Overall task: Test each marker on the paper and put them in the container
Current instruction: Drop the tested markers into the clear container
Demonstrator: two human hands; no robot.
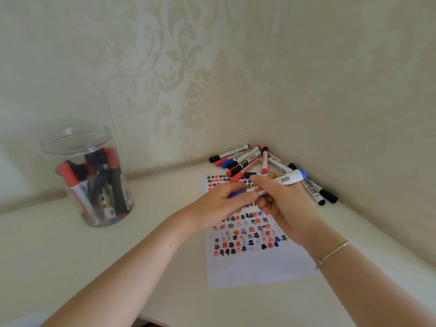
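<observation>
Pale worktop (165,232) in a corner w/ patterned cream wallpaper (188,67). Paper (254,267) lies flat, covered in red, black & blue hash marks. Both hands hold a blue marker (286,179) above it: right hand (283,204) fingers curled round the barrel, left hand (221,204) fingers pinching the blue cap (237,194) end. Loose marker pile (254,161) in the corner, touching the paper's far edge. Clear container (89,175) stands well apart at left, upright, w/ several markers inside.
</observation>
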